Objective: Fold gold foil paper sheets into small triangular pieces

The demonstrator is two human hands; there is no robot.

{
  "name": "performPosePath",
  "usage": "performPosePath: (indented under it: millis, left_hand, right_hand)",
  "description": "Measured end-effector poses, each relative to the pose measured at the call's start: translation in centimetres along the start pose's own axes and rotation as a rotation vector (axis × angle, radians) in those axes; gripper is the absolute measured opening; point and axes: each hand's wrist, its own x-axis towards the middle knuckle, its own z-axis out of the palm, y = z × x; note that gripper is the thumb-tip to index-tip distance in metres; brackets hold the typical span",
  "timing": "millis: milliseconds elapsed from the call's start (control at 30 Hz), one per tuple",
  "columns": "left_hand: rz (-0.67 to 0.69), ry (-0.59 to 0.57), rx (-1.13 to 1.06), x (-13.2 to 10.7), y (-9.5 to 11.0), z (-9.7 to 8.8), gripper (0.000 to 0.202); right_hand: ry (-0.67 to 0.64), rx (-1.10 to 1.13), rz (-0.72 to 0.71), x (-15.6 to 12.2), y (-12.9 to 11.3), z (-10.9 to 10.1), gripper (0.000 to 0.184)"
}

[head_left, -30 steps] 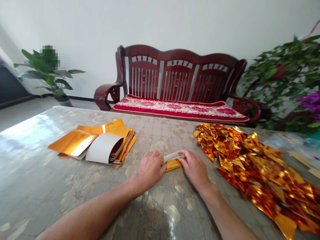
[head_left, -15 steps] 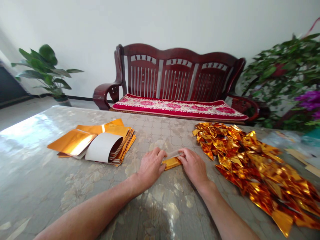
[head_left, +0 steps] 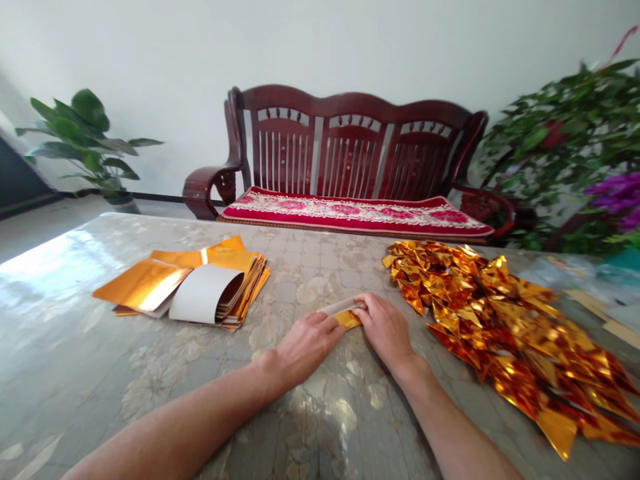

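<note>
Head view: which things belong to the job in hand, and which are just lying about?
Part of the job:
- folded strip, under the left hand and pinched by the right hand
- stack of gold sheets, likely
- pile of folded gold pieces, likely

Apparently just there:
- wooden bench and floral cover
- potted plant
- purple flowers

One left grip (head_left: 309, 340) and one right grip (head_left: 385, 328) are seen, two in all. One folded paper (head_left: 349, 320), one stack of sheets (head_left: 197, 297) and one heap of folded gold pieces (head_left: 505, 327) are counted on one surface (head_left: 295, 260); the overlapping sheets and pieces cannot be numbered. One bench (head_left: 320, 107), two armrests (head_left: 205, 187), three slatted panels (head_left: 353, 157) and one seat cover (head_left: 357, 211) are shown.
</note>
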Motion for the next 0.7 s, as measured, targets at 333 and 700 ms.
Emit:
performPosePath:
  millis: [333, 700]
  left_hand:
    - [-0.012, 0.015, 0.22, -1.0, 2.0, 1.6, 0.034]
    - [-0.067, -0.007, 0.196, -1.0, 2.4, 1.3, 0.03]
  right_hand:
    - [0.008, 0.045, 0.058, 0.1, 0.2, 0.2, 0.012]
    - [0.004, 0.26, 0.19, 0.2, 0.7, 0.1, 0.019]
